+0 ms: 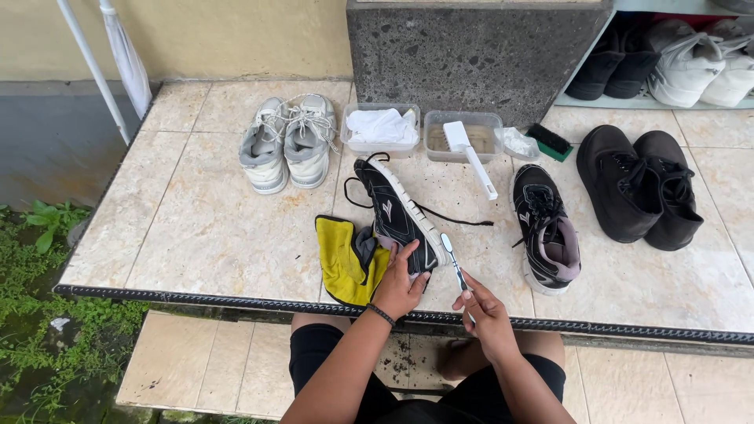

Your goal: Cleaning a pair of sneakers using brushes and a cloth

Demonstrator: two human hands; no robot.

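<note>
Item 1. Left hand [399, 284]: fingers clenched over the heel end of a black sneaker [395, 212], which lies tipped on its side with the white sole edge turned toward the right hand. The grip seems meant to steady the shoe and keep that edge exposed.

Item 2. Right hand [487, 312]: fingers grasping the handle of a small toothbrush [453, 257], head pointing up and away, just beside the sole edge near the left fingers; whether the bristles touch the sole cannot be told.

Item 3. Yellow cloth [343, 263]: crumpled, dark lining showing, under and to the left of the left fingers, touching the held sneaker; likely a pad beneath the shoe.

Item 4. Matching black sneaker [547, 228]: upright, pink lining, beyond and to the right of the right fingers, apart from them.

Item 5. Loose black lace [455, 220]: trails from the held shoe across the tiled bench [196, 228], beyond the toothbrush head.

Item 6. Two clear tubs, well beyond both hands: one holding white cloth [382, 126], one with murky water [462, 137] and a white long-handled brush [470, 153] propped on its rim, handle sloping toward the hands, within reach.

Item 7. Green-backed scrub brush [548, 141]: beside the water tub.

Item 8. Grey-white pair of sneakers [287, 141]: far left of the fingers. Black high pair [640, 184]: far right. Both upright, side by side.
</note>
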